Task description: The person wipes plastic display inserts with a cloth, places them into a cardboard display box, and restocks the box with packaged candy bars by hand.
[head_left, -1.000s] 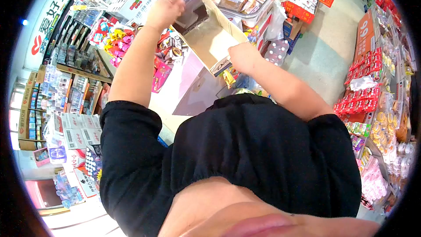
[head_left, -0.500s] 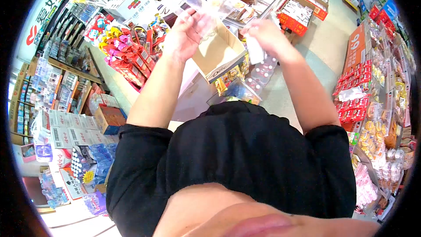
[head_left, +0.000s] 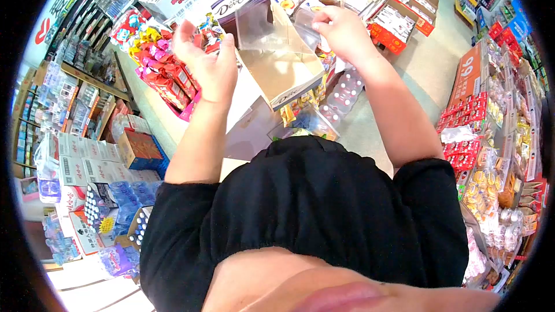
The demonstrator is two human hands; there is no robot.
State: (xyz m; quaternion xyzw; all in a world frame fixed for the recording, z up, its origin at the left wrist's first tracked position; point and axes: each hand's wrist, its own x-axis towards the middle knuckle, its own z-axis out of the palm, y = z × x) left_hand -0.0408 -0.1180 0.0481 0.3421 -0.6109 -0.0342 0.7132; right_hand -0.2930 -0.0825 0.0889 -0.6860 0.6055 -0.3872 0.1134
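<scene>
A Dove display box (head_left: 298, 89) stands in front of me, with its pale inside showing and a purple header panel (head_left: 231, 7) at the back. A clear plastic panel (head_left: 254, 29) stands upright inside its back part. My left hand (head_left: 208, 63) is raised at the box's left side, thumb and fingers apart, holding nothing. At the back right corner, my right hand (head_left: 347, 34) has its thumb and fingertips pressed together beside clear plastic. Whether it grips that plastic or something small cannot be made out.
Red and pink candy packs (head_left: 170, 75) hang at the left of the box. Bottles in clear wrap (head_left: 344, 95) stand below its right side. Red-fronted snack boxes (head_left: 393, 26) lie farther right. Stacked cartons (head_left: 87, 162) and a packed snack shelf (head_left: 491, 121) flank me.
My left hand has moved left and down, away from the plastic. My right hand has shifted up slightly, and the white item near it no longer shows. The Dove header is now uncovered.
</scene>
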